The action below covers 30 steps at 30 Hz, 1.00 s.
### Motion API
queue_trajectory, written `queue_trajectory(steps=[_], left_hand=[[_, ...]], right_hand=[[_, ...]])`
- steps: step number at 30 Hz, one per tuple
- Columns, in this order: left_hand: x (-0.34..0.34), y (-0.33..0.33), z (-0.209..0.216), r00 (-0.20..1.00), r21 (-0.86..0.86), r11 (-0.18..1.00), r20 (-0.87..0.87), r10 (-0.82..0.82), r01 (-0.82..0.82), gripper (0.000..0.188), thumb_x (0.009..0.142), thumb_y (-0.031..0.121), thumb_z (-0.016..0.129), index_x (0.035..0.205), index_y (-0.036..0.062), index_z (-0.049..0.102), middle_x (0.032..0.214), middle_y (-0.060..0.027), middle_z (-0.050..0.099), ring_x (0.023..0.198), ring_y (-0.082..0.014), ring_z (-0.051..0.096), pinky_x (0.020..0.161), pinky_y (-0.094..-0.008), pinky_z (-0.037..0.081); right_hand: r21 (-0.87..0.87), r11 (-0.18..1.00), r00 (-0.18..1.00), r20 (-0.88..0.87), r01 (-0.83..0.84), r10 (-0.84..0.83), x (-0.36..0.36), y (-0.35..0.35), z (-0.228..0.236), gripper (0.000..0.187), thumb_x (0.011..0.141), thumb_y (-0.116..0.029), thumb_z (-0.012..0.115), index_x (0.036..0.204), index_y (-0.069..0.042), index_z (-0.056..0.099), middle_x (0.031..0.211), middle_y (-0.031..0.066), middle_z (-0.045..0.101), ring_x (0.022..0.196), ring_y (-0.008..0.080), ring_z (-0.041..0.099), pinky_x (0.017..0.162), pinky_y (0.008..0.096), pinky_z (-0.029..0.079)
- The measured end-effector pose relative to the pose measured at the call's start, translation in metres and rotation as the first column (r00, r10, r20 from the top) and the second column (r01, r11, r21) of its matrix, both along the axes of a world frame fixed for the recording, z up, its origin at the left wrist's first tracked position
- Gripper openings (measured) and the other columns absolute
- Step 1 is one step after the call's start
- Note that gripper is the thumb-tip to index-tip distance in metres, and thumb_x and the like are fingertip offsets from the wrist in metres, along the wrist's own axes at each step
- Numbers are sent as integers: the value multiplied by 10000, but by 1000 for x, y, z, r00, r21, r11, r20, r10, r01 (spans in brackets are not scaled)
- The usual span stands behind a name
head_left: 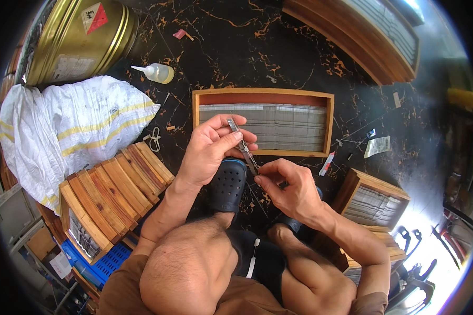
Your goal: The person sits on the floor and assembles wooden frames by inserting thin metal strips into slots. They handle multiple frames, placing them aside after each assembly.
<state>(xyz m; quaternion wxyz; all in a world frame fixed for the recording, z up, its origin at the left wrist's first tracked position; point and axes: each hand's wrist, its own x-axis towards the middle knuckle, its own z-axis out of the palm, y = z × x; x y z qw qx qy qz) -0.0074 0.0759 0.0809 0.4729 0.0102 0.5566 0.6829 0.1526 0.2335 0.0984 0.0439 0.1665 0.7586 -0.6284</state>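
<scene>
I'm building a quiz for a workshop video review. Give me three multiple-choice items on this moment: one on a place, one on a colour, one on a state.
1. Where does the open wooden frame lie?
A. on the dark marbled floor beyond the hands
B. on the person's lap
C. on top of the white sack

2. What colour is the perforated clog under the left hand?
A. red
B. dark blue
C. white

3. How is the thin metal strip held?
A. lying loose on the floor
C. pinched by both the left hand and the right hand
B. clamped in a vise

Answers: 1 A, the frame rests flat on the floor past the hands; 2 B, the clog is dark blue; 3 C, fingers of both hands grip the strip.
</scene>
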Motion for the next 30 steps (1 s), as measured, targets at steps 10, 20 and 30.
queue_trajectory(steps=[10, 20, 30], left_hand=[[-4, -1, 2, 999, -35, 998, -13, -48, 48, 284, 1010, 39, 582, 1285, -31, 575, 1040, -189, 737, 933, -250, 756, 746, -319, 635], [7, 2, 1, 993, -4, 994, 47, -112, 112, 242, 999, 28, 592, 1238, -10, 582, 1007, -172, 737, 902, -227, 751, 713, -291, 616], [9, 5, -6, 989, -40, 991, 79, -128, 131, 217, 1007, 23, 585, 1221, -13, 584, 1020, -183, 739, 933, -230, 753, 734, -299, 627]], right_hand=[[-299, 940, 968, 234, 163, -94, -2, -1, -8, 173, 932, -95, 750, 1014, 46, 692, 839, 78, 721, 715, 98, 650, 658, 264, 546], [-367, 928, 951, 307, 73, 47, -2, -1, -27, 177, 1006, -152, 670, 996, 25, 666, 798, 32, 661, 701, 79, 588, 643, 246, 506], [-511, 811, 922, 376, 285, -87, -3, -3, -28, 158, 1024, -130, 641, 971, 19, 640, 780, 30, 658, 663, 82, 582, 608, 242, 510]])
